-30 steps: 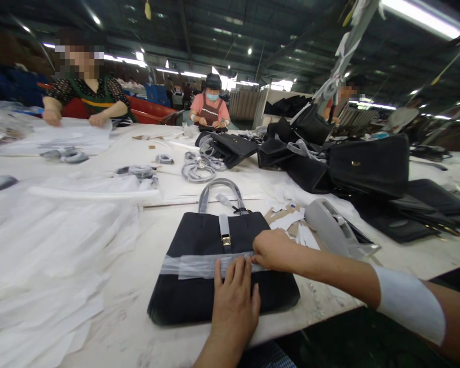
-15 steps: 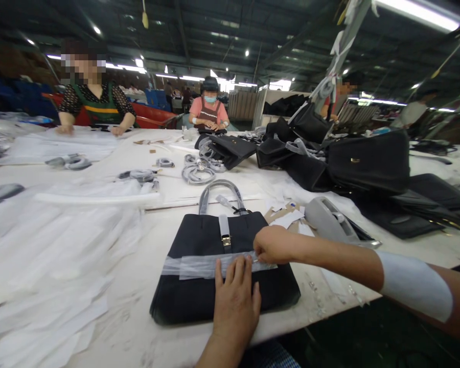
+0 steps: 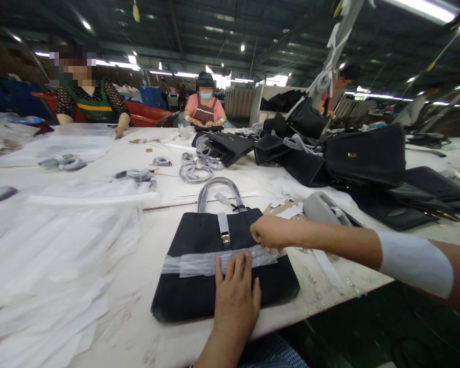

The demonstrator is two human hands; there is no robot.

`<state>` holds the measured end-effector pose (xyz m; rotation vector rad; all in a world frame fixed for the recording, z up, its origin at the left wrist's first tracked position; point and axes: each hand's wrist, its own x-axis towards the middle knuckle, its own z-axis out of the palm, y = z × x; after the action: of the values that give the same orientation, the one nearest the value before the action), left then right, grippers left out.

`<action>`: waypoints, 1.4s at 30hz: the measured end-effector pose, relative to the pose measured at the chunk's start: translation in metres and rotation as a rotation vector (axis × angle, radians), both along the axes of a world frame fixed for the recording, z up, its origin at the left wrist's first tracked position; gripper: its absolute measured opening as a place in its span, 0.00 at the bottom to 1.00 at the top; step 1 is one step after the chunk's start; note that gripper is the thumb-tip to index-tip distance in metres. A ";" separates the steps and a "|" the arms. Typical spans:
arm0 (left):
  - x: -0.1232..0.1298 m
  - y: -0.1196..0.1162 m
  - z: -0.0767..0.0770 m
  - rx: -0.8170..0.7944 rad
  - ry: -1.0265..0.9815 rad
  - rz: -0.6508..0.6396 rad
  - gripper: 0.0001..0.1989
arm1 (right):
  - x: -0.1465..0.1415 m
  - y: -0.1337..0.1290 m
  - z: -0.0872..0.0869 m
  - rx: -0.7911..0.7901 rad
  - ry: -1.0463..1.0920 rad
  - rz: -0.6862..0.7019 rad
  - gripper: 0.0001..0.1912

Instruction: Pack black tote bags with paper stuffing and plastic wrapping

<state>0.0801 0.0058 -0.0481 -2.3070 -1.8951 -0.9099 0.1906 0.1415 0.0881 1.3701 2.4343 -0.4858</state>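
Note:
A black handbag (image 3: pixel 191 294) lies flat on the table, its wrapped handles (image 3: pixel 219 182) pointing away from me. Its gold clasp (image 3: pixel 225 237) sits on a front strap partly covered in pale film. Across the bag's front runs a translucent plastic strip (image 3: pixel 199 263). My left hand (image 3: pixel 235 291) rests flat on the bag, fingers stretched and fingertips pressing on the strip. My right hand (image 3: pixel 270 234) is closed at the strip's right end, the fingers curled downward. Its fingertips are partly hidden, and the film there is bunched up beneath them.
White sheets (image 3: pixel 80 245) cover the table's left. Wrapped straps (image 3: pixel 195 171) lie beyond the bag. Black bags (image 3: pixel 364 156) are piled at the right, behind a grey tape dispenser (image 3: pixel 322 207). Two co-workers (image 3: pixel 205 105) (image 3: pixel 92 99) work across the table.
My right hand has moved slightly right and away from me, along the strip's end. My left hand stays on the bag. The view has shifted a little.

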 end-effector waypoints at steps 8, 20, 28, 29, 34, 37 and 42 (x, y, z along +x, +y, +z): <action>0.000 -0.001 -0.001 0.028 -0.003 -0.003 0.24 | 0.030 0.016 -0.004 -0.105 -0.018 -0.192 0.09; 0.000 -0.001 -0.002 0.005 -0.014 0.003 0.24 | 0.102 -0.021 -0.023 0.094 0.336 -0.035 0.09; 0.001 0.000 0.000 0.006 0.018 0.013 0.24 | 0.092 -0.034 -0.056 0.167 0.413 -0.167 0.06; 0.001 -0.001 0.000 0.008 0.022 0.014 0.24 | 0.091 -0.034 -0.056 0.175 0.398 -0.158 0.05; 0.000 0.000 0.001 0.023 0.029 0.010 0.24 | 0.088 -0.035 -0.051 0.165 0.331 -0.122 0.03; 0.000 0.000 0.000 0.023 0.021 0.005 0.24 | 0.086 -0.035 -0.044 0.132 0.318 -0.098 0.04; 0.000 -0.001 -0.001 0.014 0.014 0.003 0.24 | 0.081 -0.030 -0.027 0.101 0.201 -0.108 0.04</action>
<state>0.0799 0.0052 -0.0486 -2.2966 -1.8801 -0.9011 0.2716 0.1110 0.0608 1.5705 2.5840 -0.5581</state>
